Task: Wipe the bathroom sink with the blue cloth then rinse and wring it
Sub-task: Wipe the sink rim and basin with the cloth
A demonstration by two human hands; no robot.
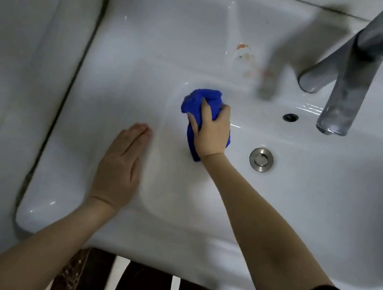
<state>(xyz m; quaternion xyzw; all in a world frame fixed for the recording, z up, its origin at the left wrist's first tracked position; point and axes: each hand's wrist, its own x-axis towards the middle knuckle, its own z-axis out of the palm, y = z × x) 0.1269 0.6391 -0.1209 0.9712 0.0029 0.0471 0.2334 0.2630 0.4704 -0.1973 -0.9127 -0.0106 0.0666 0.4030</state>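
While the right hand works at the basin's left wall, the scene reads so:
Right hand (211, 133): grip pinching the bunched blue cloth (202, 101), pressing it to the sink's (124, 92) inner left slope.
Blue cloth: crumpled, partly under the palm, left of the drain (261, 159).
Left hand (118, 171): grip spread flat, fingers together, resting on the sink's left rim, apart from the cloth.
Faucet (348, 92): grey, upper right, spout over the basin.
Stain (243, 50): orange marks on the back ledge.
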